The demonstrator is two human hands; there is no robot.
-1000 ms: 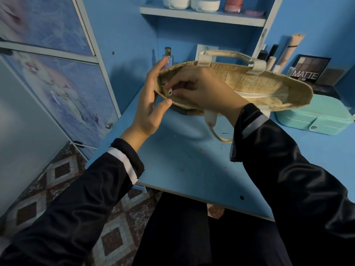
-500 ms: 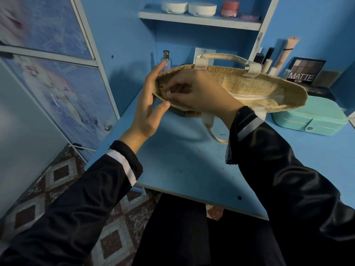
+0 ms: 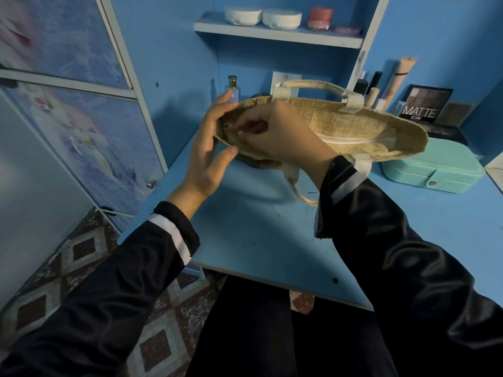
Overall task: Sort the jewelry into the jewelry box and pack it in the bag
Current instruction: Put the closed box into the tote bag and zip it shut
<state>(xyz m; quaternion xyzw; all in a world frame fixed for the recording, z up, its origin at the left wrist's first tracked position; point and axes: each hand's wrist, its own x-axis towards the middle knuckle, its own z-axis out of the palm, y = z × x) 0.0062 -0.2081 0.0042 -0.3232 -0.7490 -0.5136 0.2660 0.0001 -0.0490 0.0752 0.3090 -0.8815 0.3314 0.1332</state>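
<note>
While left grip (image 3: 206, 156) cups the bag (image 3: 353, 123) (fingers spread), right grip (image 3: 275, 137) pinches its rim.

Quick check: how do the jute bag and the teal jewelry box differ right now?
The jute bag is tan, soft woven cloth; the jewelry box is teal, smooth and rigid-looking. The bag is held off the table, left hand bracing its end, right hand pinching at its zipper; the box rests on the table, untouched. Shared: both look shut where visible.
</note>
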